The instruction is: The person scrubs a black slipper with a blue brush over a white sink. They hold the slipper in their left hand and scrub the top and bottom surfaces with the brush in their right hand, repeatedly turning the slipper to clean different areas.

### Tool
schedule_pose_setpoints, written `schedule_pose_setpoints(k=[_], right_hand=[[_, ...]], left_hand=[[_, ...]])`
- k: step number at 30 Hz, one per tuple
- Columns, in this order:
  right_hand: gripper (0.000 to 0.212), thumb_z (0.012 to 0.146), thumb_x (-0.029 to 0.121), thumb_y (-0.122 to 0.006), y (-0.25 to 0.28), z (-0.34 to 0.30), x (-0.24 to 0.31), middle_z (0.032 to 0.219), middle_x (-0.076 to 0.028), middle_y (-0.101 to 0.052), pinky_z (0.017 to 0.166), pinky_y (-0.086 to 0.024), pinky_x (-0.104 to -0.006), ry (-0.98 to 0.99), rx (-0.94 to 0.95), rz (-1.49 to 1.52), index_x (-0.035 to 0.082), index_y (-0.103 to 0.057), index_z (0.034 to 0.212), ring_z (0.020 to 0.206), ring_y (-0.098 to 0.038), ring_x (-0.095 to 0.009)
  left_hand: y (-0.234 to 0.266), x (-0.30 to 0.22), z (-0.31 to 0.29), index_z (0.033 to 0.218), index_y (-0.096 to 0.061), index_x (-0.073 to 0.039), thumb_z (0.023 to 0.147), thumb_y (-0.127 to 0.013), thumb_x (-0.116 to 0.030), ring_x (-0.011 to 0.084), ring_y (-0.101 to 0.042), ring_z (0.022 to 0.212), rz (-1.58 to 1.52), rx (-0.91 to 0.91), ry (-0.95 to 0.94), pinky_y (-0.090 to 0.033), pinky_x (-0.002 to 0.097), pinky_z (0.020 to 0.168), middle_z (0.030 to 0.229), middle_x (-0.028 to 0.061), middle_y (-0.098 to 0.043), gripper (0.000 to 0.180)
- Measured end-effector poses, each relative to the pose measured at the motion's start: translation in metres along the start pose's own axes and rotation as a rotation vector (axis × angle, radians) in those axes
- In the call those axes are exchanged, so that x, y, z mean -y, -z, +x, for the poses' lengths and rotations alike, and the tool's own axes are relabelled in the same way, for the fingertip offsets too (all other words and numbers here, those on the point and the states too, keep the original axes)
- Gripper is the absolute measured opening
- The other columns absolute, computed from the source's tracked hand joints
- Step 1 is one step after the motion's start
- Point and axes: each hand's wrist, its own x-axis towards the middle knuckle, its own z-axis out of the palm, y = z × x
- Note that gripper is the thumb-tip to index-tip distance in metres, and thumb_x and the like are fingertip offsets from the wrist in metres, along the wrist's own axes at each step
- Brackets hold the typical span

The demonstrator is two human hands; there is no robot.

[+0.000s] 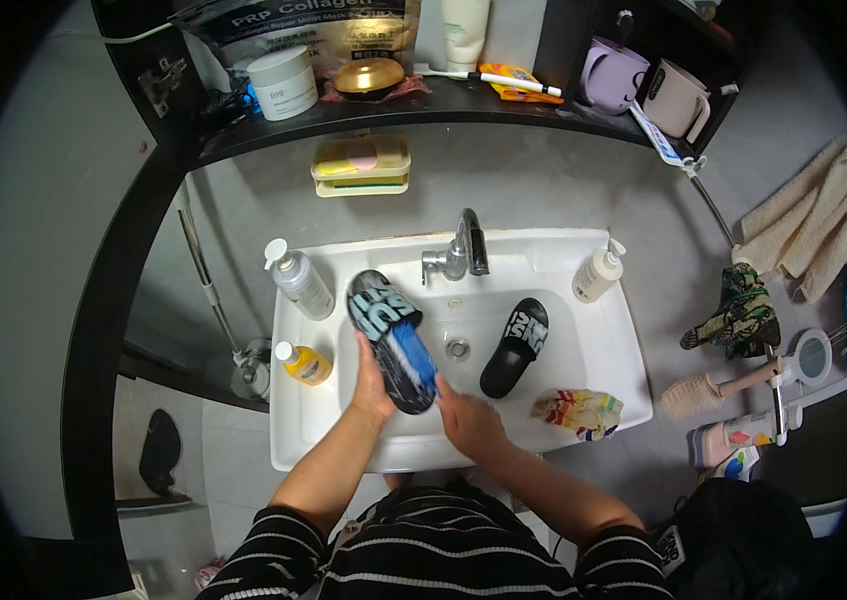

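Note:
My left hand point(372, 385) is closed on the side of a black slide slipper point(380, 300) with pale lettering on its strap, tilted above the left part of the white sink point(639, 385). A blue brush point(414, 352) with whitish bristles lies against the slipper's footbed. Its lower end is in my right hand point(471, 425), whose fingers are closed and slightly blurred. The matching slipper point(512, 360) rests in the basin, right of the drain point(458, 348). To the right of my right hand, a crumpled multicoloured cloth point(579, 412) lies on the sink's near right corner.
Around the rim stand a clear pump bottle point(300, 285), a yellow bottle point(306, 365) and a white pump bottle point(599, 275). The chrome faucet point(466, 245) rises at the back. Overhead runs a black shelf point(374, 120) with mugs and jars. A towel point(809, 220) hangs at right.

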Motion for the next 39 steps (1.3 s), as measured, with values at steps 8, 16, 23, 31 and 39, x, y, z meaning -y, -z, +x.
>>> schedule_pose_setpoints(k=[8, 16, 23, 31, 39], right_hand=[[0.039, 0.09, 0.022, -0.055, -0.011, -0.008, -0.001, 0.069, -0.022, -0.06, 0.057, -0.047, -0.0466, -0.039, -0.046, 0.106, 0.009, -0.054, 0.127, 0.062, -0.059, -0.04], [0.035, 0.09, 0.021, -0.055, -0.003, 0.05, -0.003, 0.069, -0.024, -0.06, 0.057, -0.047, -0.0469, -0.106, -0.214, 0.081, 0.006, -0.057, 0.123, 0.064, -0.06, -0.04], [0.038, 0.089, 0.02, -0.058, -0.005, 0.006, -0.006, 0.068, -0.023, -0.059, 0.055, -0.046, -0.0456, -0.087, -0.118, 0.028, 0.007, -0.056, 0.124, 0.062, -0.06, -0.04], [0.039, 0.089, 0.014, -0.056, -0.004, -0.004, -0.001, 0.074, -0.024, -0.061, 0.058, -0.047, -0.0425, -0.038, -0.061, 0.241, 0.005, -0.054, 0.128, 0.065, -0.06, -0.039], [0.036, 0.089, 0.015, -0.057, -0.005, 0.018, -0.004, 0.073, -0.025, -0.06, 0.056, -0.046, -0.0392, -0.044, -0.189, 0.3, 0.003, -0.057, 0.123, 0.062, -0.061, -0.037]], left_hand=[[-0.002, -0.01, -0.005, 0.126, -0.052, -0.008, 0.085, -0.046, -0.069, 0.0258, -0.059, 0.103, -0.004, 0.011, -0.04, -0.047, 0.0433, 0.094, 0.115, 0.0108, -0.061, 0.074], [-0.012, 0.025, -0.015, 0.127, -0.05, -0.007, 0.088, -0.045, -0.064, 0.0236, -0.059, 0.105, 0.094, 0.039, 0.025, -0.049, 0.0377, 0.092, 0.119, 0.0102, -0.06, 0.069], [-0.004, 0.005, -0.018, 0.126, -0.051, -0.006, 0.089, -0.045, -0.064, 0.0229, -0.06, 0.101, 0.106, 0.006, 0.041, -0.05, 0.0381, 0.09, 0.112, 0.0113, -0.062, 0.068], [-0.008, 0.0, -0.011, 0.125, -0.052, -0.007, 0.084, -0.04, -0.072, 0.0254, -0.061, 0.099, 0.102, -0.036, 0.018, -0.049, 0.0411, 0.089, 0.111, 0.0112, -0.061, 0.078], [-0.02, 0.023, -0.011, 0.115, -0.058, -0.011, 0.084, -0.045, -0.07, 0.0208, -0.06, 0.089, 0.143, -0.08, 0.013, -0.051, 0.0348, 0.081, 0.099, 0.0074, -0.063, 0.068]])
